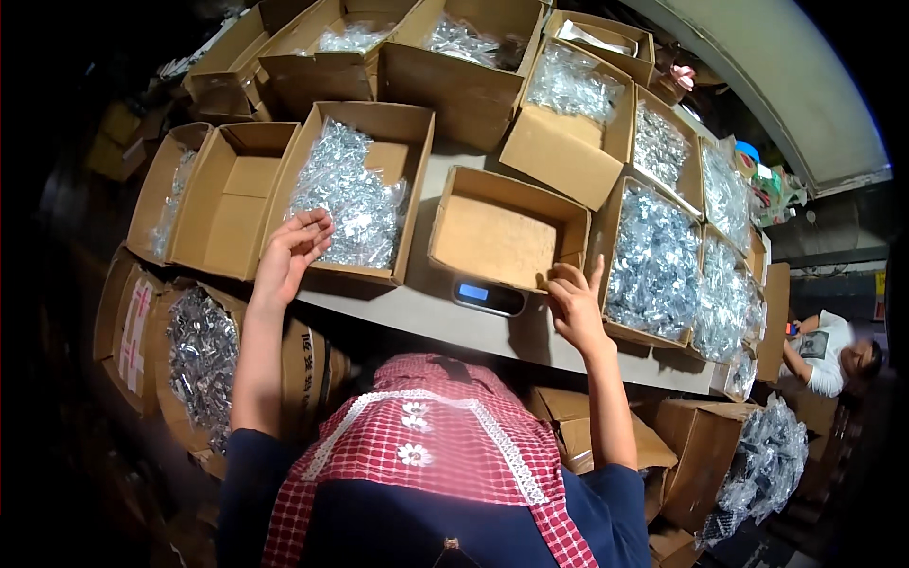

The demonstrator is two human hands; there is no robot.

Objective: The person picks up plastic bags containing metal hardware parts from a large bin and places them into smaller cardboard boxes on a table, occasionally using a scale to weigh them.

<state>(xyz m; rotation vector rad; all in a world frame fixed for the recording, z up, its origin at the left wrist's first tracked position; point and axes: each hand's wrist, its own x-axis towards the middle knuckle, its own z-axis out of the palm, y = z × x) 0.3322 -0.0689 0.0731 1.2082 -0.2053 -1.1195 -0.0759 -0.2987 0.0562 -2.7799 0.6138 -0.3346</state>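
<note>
A shallow cardboard box (502,232) with nothing inside sits on a digital scale (489,297) with a small lit display. My right hand (575,301) is at the box's near right corner, its thumb and some fingers pinching the rim while another finger points up. My left hand (297,254) hovers at the near left edge of a larger cardboard box (413,204). Its fingers are loosely bent and apart, and I see nothing held in them. Inside that box lies a heap of clear plastic bags (346,194) with small shiny metal parts.
To the right stands a carton of bagged metal parts (653,265). More open cartons (454,99) line the back. An unfilled carton (232,199) is at the left. A bag-filled box (202,350) is below the table's left end. A co-worker (826,355) is at far right.
</note>
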